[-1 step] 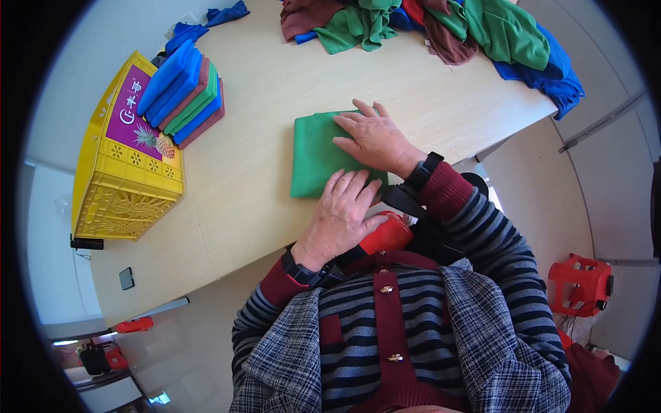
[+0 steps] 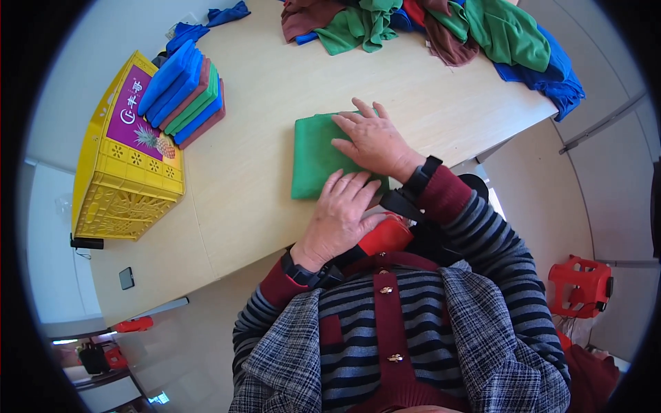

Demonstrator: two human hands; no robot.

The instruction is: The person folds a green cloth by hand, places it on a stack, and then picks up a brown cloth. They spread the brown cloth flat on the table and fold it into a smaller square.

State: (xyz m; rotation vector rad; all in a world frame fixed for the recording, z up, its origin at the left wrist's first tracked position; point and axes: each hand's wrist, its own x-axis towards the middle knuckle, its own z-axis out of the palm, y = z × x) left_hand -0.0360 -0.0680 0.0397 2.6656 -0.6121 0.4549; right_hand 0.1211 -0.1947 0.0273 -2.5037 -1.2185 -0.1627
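A green cloth (image 2: 312, 158), folded into a flat rectangle, lies on the pale wooden table in front of me. My left hand (image 2: 337, 219) rests with outstretched fingers on its near edge. Across its right side lies my right hand (image 2: 379, 143), palm down and fingers spread. Both hands press lightly on the cloth without gripping it. The cloth's right edge is partly hidden under them.
To the left stands a yellow plastic crate (image 2: 127, 213) with folded blue, brown and green cloths (image 2: 186, 100) leaning against it. Loose crumpled cloths (image 2: 506, 34) are heaped along the far right edge. A small dark phone-like device (image 2: 127, 278) lies at the table's near left; a red stool (image 2: 577, 286) stands on the floor at right.
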